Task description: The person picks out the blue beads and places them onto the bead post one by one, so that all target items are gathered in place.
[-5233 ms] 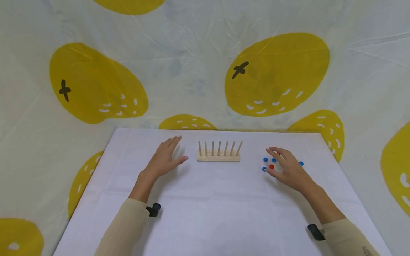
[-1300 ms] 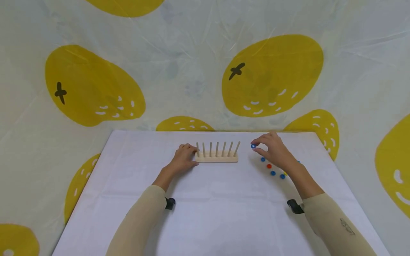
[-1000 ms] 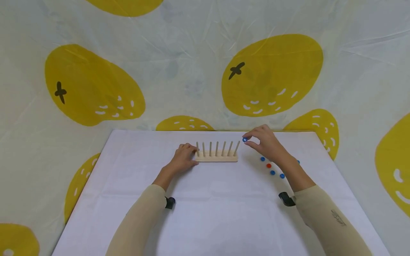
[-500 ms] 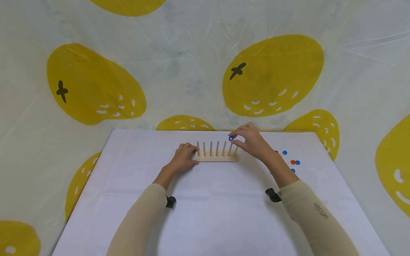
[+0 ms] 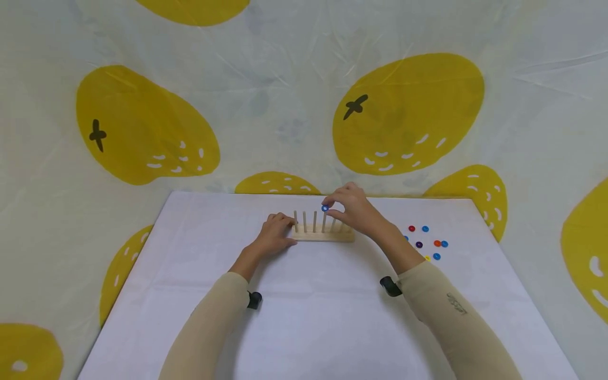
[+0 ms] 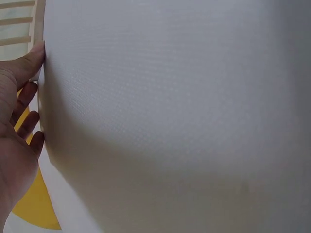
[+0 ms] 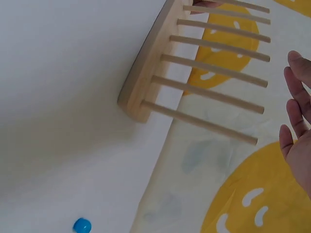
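A right hand pinches a blue ring between thumb and finger by the middle peg's tip on a wooden rack; whether they touch cannot be told. A left hand grips the rack's left end. An off-center ring could catch on the tip and slip loose; a slackened left grip could let the rack shift. Right, a red ring lies among others on the white table.

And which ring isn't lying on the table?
The blue ring pinched in the right hand, up by the pegs. The other rings in view lie on the table.
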Demonstrator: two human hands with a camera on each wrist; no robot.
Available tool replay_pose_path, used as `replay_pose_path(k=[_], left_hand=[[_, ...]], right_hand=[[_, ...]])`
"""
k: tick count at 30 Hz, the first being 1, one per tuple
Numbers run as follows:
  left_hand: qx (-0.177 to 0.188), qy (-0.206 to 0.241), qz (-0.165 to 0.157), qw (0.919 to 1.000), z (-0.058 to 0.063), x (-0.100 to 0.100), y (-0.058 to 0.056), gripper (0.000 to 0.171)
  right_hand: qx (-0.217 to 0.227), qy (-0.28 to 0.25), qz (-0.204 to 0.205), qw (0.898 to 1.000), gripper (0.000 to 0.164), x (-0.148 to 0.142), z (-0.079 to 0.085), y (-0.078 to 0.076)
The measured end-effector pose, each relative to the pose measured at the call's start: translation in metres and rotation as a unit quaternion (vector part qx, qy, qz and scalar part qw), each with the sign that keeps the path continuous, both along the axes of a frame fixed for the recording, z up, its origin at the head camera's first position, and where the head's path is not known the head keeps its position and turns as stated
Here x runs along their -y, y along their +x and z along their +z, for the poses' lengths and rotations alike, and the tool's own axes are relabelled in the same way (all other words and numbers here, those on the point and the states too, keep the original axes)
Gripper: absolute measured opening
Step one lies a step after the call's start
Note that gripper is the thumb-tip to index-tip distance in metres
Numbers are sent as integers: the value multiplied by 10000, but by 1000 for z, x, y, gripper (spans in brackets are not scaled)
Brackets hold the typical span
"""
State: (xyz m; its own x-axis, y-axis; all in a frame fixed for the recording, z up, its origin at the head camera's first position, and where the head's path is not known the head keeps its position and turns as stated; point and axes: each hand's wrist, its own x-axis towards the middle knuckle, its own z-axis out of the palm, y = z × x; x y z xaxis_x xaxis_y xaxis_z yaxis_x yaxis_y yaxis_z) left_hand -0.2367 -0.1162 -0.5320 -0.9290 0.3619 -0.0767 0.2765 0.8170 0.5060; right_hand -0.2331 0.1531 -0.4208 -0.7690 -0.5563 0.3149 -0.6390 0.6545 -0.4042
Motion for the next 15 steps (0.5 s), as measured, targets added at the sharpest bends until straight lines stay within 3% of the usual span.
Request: replay_pose_path(k=[9,15], left_hand=[[-39,4,-40,10000,0,0,0,57],[-54,-1,-102,9999,1,1,0,58]], right_hand=[[-62,100,-16,9999,21,28,0,-7],[194,141,-51,9997,20,41,-4,-11]])
